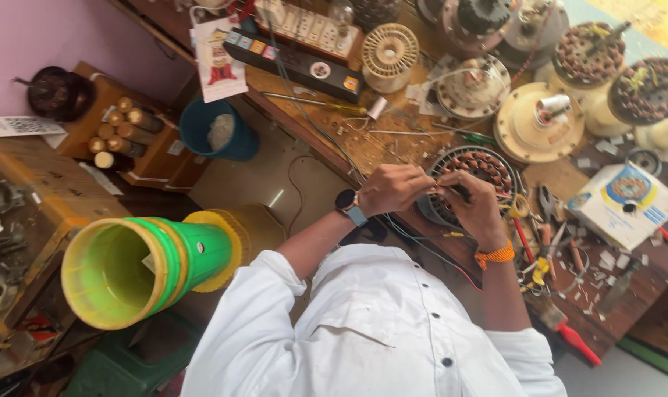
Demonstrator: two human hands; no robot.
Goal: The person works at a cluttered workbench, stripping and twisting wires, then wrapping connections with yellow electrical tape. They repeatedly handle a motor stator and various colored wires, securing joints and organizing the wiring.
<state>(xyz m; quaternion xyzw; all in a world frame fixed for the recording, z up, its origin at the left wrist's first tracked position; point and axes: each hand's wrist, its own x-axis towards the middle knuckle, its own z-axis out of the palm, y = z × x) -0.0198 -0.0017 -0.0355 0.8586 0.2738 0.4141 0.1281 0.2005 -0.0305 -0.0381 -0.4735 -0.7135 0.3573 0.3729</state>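
The motor stator [475,170], a round grey ring with copper-coloured windings, sits at the near edge of the wooden workbench [393,143], partly covered by both hands. The left hand [390,188], with a dark wristwatch [349,205] on its wrist, and the right hand [475,206], with an orange wrist thread [496,256], meet over the stator's near-left rim, their fingertips pressed together as if pinching something thin; what they hold cannot be told. A white box [624,202] lies to the stator's right, a cream round housing [533,121] behind it, and a green and yellow cone [139,266] well to the left.
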